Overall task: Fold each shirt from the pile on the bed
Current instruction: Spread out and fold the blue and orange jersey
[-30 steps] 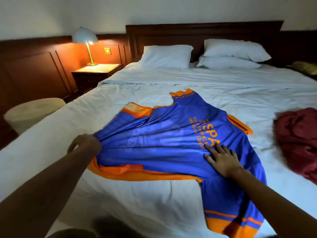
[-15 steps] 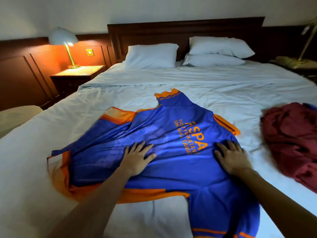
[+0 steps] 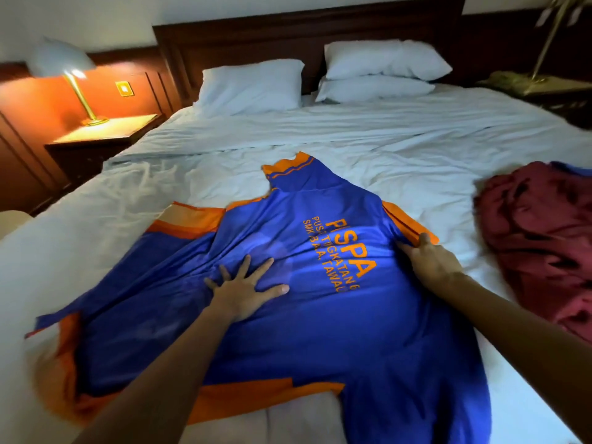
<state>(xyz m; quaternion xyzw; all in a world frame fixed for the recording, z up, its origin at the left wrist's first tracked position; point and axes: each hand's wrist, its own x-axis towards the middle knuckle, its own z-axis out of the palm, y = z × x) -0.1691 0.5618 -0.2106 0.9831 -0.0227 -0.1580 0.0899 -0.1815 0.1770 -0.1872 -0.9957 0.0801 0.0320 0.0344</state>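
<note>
On the white bed (image 3: 416, 149), a blue shirt (image 3: 352, 331) with orange trim lies spread out, back side up. Its collar points toward the headboard (image 3: 288, 36) and its hem runs off toward the lower left.

The left hand (image 3: 245, 291) lies flat on the blue cloth, palm down. Its fingers (image 3: 244, 267) are straight and fanned wide apart and its thumb is stretched out to the right. It holds nothing and only presses on the fabric, just left of the orange lettering (image 3: 352, 251). Creases in the cloth run away from under this hand toward the left.

The right hand (image 3: 432, 262) sits at the shirt's right edge, where an orange-banded sleeve (image 3: 403, 222) meets the body. Its thumb (image 3: 424, 240) points up along the orange band and its forefinger reaches left onto the blue. The other fingers are hidden behind the hand, so I cannot tell whether they curl around the edge or just rest on it.

The shirt's lettered middle lies between the two hands, and both hands touch it.

Well to the right, apart from the shirt, a crumpled maroon garment (image 3: 538, 238) lies on the sheet. Three white pillows (image 3: 250, 86) rest against the headboard. A lit lamp (image 3: 69, 72) stands on a nightstand (image 3: 105, 133) to the left.
</note>
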